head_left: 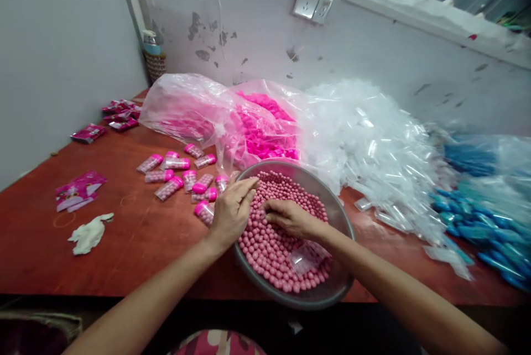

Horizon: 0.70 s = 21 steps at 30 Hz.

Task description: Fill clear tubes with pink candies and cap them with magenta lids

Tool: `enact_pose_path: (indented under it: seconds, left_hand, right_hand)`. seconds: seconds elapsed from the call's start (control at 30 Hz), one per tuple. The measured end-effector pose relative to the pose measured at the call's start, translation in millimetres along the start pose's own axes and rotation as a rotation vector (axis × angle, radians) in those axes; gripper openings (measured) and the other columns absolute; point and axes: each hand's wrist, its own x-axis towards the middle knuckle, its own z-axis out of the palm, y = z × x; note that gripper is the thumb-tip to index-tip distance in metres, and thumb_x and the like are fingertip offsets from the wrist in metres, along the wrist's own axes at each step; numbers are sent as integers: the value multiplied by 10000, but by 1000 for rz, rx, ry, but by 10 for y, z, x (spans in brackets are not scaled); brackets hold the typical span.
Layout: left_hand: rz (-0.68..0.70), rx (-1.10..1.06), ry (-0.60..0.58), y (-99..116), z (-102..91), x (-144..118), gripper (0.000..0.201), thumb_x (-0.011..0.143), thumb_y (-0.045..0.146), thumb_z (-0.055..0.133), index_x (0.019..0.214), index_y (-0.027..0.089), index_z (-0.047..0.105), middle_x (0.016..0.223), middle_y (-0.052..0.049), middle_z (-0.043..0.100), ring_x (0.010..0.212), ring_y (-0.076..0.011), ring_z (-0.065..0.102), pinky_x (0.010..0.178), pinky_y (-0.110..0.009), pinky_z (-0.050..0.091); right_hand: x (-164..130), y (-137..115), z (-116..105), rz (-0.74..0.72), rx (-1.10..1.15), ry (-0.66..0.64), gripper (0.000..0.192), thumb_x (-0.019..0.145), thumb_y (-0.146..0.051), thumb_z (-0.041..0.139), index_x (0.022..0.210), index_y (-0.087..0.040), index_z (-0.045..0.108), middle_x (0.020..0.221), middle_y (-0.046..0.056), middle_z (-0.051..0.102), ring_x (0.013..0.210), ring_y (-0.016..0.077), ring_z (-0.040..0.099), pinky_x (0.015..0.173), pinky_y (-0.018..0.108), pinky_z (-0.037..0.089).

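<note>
left hand (233,212) over bowl (337,205) rim, fingers together and curved, resting on pink balls (265,247); whether pinching anything cannot be told. right hand (290,218) palm-down among balls at bowl centre, fingers bent as if gathering a few. clear tube (307,255) lying on balls beside right wrist, within reach. filled capped tubes (174,175) grouped left of bowl; pink caps (261,128) in bag and empty tubes (373,150) heaped behind, close to hand.

Two bare forearms rising from the lower edge of the frame, no sleeves, watch or rings visible. Short, unpainted nails on the fingers (249,188). Pink-and-cream patterned garment (218,343) at bottom centre, partly cut off.
</note>
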Motion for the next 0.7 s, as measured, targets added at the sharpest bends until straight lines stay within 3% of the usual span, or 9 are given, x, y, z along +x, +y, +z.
enact_pose_path:
  seconds: [0.13,0.27,0.4,0.53,0.6,0.7]
  left_hand:
    - [-21,-36,-12,96,-44,-26,295,887,220,437,1136,158,583,1146,-80,629,1080,-184,560,969,-346,413]
    - [-54,-64,-144,218,-25,-42,334,798,256,585,1123,181,590,1113,-68,642,1028,-207,581,928,-338,426]
    - [-135,-245,-313,273,36,31,205,816,199,531,975,170,658,915,-38,686,855,-173,621,792,-271,466]
    - [-179,-368,-396,243,72,97,170,805,187,534,891,127,668,900,-51,675,860,-169,601,776,-245,445]
    - [-183,-398,-440,218,81,98,173,807,196,530,895,127,662,870,-41,667,823,-161,595,746,-240,445]
    - [-177,-416,-469,200,83,82,185,820,200,507,906,136,658,857,-30,658,795,-154,586,726,-238,441]
  right_hand:
    - [-99,-90,-89,119,522,154,142,867,-299,494,876,-167,546,819,10,579,778,138,555,743,281,461]
    - [-185,-200,-128,137,719,298,168,846,-332,530,931,-187,538,871,23,593,823,145,570,773,304,480]
    - [-291,-240,-150,144,600,380,155,831,-306,554,944,-200,540,850,12,593,779,130,572,722,271,487]
    - [-393,-219,-276,81,366,428,301,836,-266,555,1128,-242,481,946,23,602,836,138,593,755,279,481]
    - [-407,-236,-361,12,220,368,313,851,-252,533,1161,-252,489,972,31,617,869,144,597,777,272,469]
    - [-377,-306,-458,-58,49,261,197,860,-229,518,1048,-233,579,914,31,647,827,138,604,745,240,458]
